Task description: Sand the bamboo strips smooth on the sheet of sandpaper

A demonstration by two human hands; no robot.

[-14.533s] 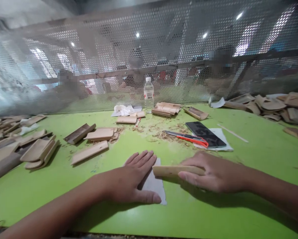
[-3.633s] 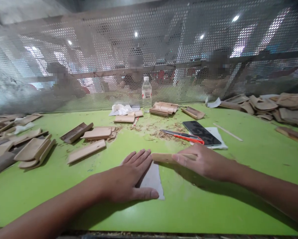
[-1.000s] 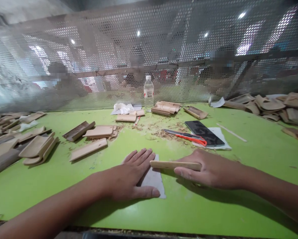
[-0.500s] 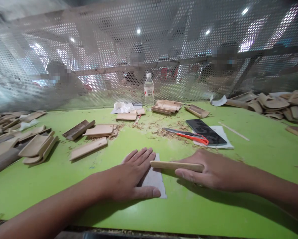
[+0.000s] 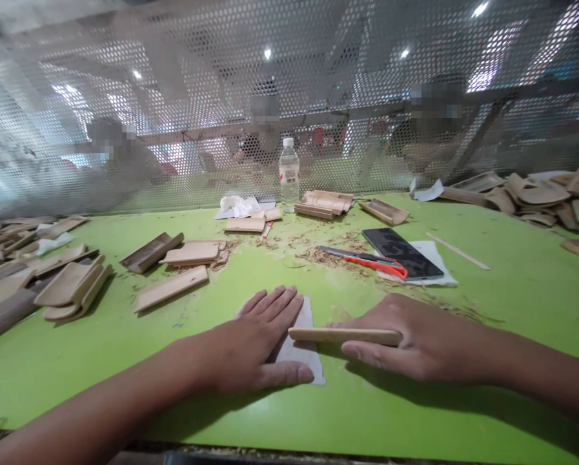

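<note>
My left hand [image 5: 257, 349] lies flat with fingers spread, pressing a pale sheet that looks like sandpaper [image 5: 308, 355] onto the green tabletop. Much of the sheet is hidden under the palm. In my right hand [image 5: 410, 336] a slim light bamboo piece [image 5: 337, 335] is gripped edge-up, thumb along its near side. Its left end reaches over the sheet, close to my left fingers. Whether its lower edge touches the sheet I cannot tell.
A red-handled utility knife [image 5: 371, 259] lies beside a dark phone [image 5: 403, 255] among wood shavings. Bamboo pieces [image 5: 173, 287] lie left, with heaps at both sides. A water bottle [image 5: 289, 177] stands before a perforated screen [image 5: 197, 97], with people behind it.
My right hand and the bamboo piece have shifted slightly toward me, and the piece lies more level. My left hand has stayed on the sheet.
</note>
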